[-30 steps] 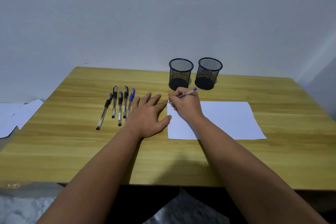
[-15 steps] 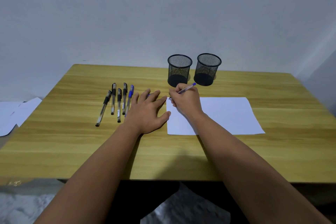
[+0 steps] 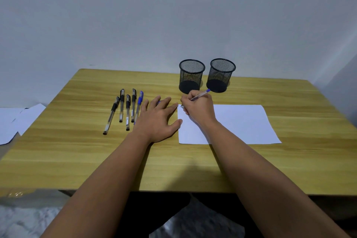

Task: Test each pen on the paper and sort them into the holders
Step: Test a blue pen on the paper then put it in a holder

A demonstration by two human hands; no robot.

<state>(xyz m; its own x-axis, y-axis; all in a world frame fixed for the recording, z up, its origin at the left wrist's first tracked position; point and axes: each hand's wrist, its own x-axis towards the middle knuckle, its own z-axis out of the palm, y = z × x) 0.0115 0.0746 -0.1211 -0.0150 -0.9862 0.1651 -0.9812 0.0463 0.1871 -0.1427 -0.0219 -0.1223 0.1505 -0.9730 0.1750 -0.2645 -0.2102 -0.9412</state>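
My right hand (image 3: 200,110) grips a blue pen (image 3: 201,94), its tip touching the top left corner of a white sheet of paper (image 3: 241,123). My left hand (image 3: 157,120) lies flat on the wooden table (image 3: 77,150) with fingers spread, its thumb at the sheet's left edge. Left of that hand lie several capped pens in a row: black ones (image 3: 121,105) and one with a blue cap (image 3: 139,103). Two black mesh holders stand at the back, the left holder (image 3: 191,75) and the right holder (image 3: 221,74); both look empty.
Loose white sheets (image 3: 13,121) lie beyond the table's left edge. A pale wall stands right behind the table. The table's front edge runs just above my lap.
The view has shifted slightly. My right hand with the pen has barely moved at the sheet's corner, and my left hand stays flat.
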